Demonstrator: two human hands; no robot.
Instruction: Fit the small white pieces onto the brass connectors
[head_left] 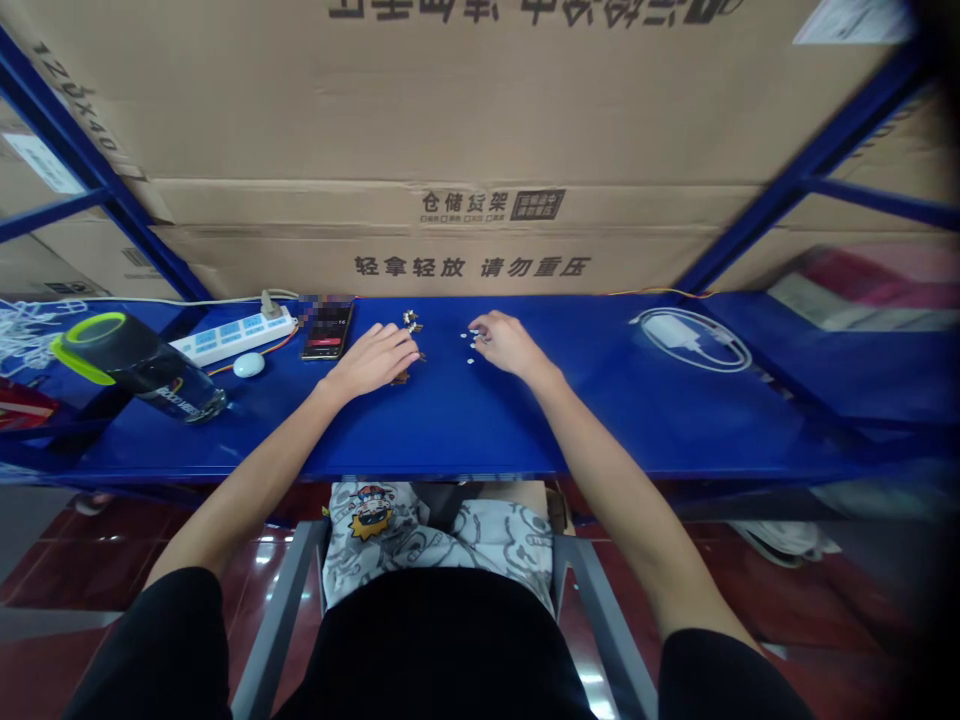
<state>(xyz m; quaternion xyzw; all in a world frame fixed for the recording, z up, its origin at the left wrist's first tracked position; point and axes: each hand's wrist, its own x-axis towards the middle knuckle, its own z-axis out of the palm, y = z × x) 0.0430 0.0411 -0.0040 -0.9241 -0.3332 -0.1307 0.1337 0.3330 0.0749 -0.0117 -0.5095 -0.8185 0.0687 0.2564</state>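
Note:
My left hand (375,358) lies palm down over small brown and metallic pieces (400,378), which stick out below its fingers. Its fingers are stretched out and partly cover what lies beneath. Just beyond those fingertips is another small cluster of pale and dark pieces (411,320). To the right, the fingers of my right hand (510,342) are curled into a pinch at the blue tabletop (442,430). Several tiny white pieces (470,361) are scattered by its fingertips. Whatever is between those fingers is too small to make out.
Left of my hands are a phone (328,330), a power strip (236,337), a white rounded object (249,365) and a dark bottle (146,368). A white charger with coiled cable (675,331) lies at right. Cardboard (450,120) stands behind the table.

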